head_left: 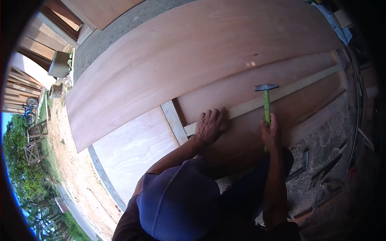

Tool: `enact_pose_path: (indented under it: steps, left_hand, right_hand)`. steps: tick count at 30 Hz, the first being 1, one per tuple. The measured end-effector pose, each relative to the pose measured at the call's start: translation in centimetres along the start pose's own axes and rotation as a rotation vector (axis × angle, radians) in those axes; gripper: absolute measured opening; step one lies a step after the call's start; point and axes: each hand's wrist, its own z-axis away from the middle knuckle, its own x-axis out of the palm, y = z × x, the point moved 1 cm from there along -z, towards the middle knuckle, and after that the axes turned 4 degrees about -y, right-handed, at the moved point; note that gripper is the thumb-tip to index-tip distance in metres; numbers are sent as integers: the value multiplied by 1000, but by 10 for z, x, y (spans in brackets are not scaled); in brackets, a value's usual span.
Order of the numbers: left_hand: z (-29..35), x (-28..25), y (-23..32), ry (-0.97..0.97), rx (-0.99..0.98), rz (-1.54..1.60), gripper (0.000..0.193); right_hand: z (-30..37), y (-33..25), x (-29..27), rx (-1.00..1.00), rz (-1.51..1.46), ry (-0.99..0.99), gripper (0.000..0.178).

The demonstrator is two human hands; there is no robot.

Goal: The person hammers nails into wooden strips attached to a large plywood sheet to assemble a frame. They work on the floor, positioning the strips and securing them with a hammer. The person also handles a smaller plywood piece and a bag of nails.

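Observation:
My right hand [271, 130] is wrapped round the green handle of a hammer [267, 106], gripping its lower half. The steel head points up and away from me, over a long pale wooden strip [289, 87]. My left hand [209, 123] lies flat with fingers stretched out on the strip's near left end, holding nothing. That end meets a short crosspiece [175, 122]. Under the strip is a reddish-brown plywood panel [245, 138]. A large plywood sheet [193, 52] spans the far side, and a paler panel [134, 136] lies left of the crosspiece.
A dark blue cap [177, 201] fills the lower middle. Wood offcuts [321, 170] litter the rough ground at the right. Sandy ground [76, 160] stretches along the left, with a blue bicycle [30, 110] farther off. Wooden boards and frames [64, 24] stand at the upper left.

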Motion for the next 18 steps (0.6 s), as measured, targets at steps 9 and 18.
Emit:
enact_pose_path:
  steps: [9, 18]
  left_hand:
    - [9, 17, -34, 95, -63, -3, 69]
    - [9, 16, -29, 72, -51, 72, 61]
  right_hand:
    - [14, -11, 62, 10, -145, -280, 27]
    - [17, -79, 76, 297, -383, -423, 26]
